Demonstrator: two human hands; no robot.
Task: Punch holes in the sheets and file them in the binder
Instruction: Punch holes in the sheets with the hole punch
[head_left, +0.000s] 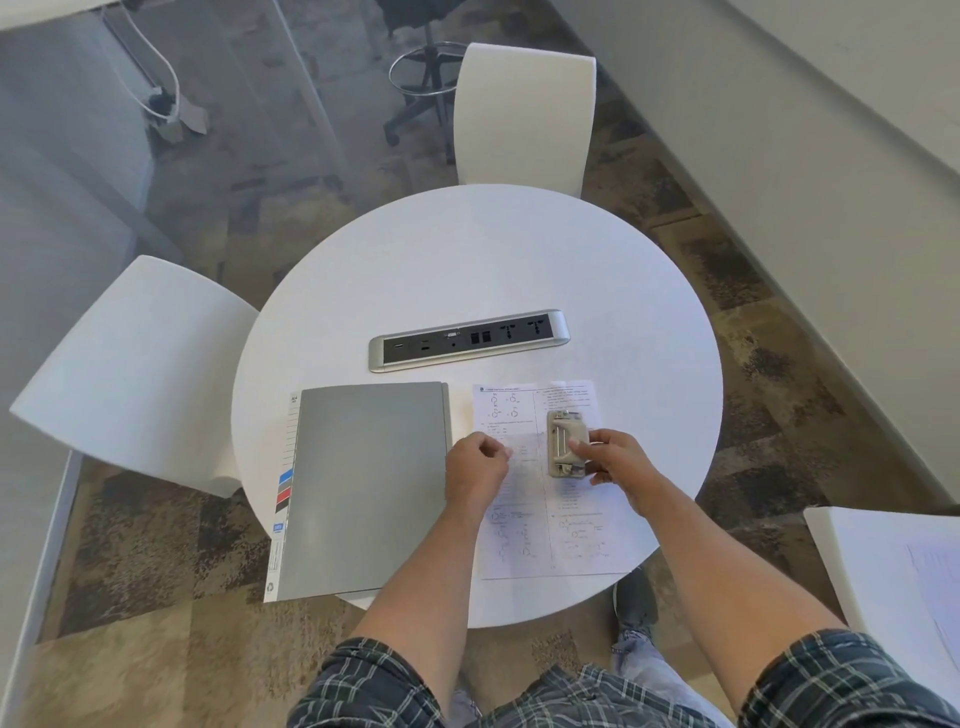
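Note:
A closed grey binder (363, 488) lies on the left of the round white table (519, 260), its front corner past the table edge. Right of it lie printed sheets (540, 540) with chemistry diagrams. A beige hole punch (563, 441) stands on the sheets. My right hand (615, 460) grips the punch from its right side. My left hand (475, 470) rests on the sheets' left edge with fingers curled, beside the binder's right edge; whether it pinches the paper is unclear.
A silver power socket strip (467, 340) is set into the table behind the binder and sheets. White chairs stand at the far side (524, 114) and at the left (140, 369). Another white surface with paper (893, 566) sits at the right.

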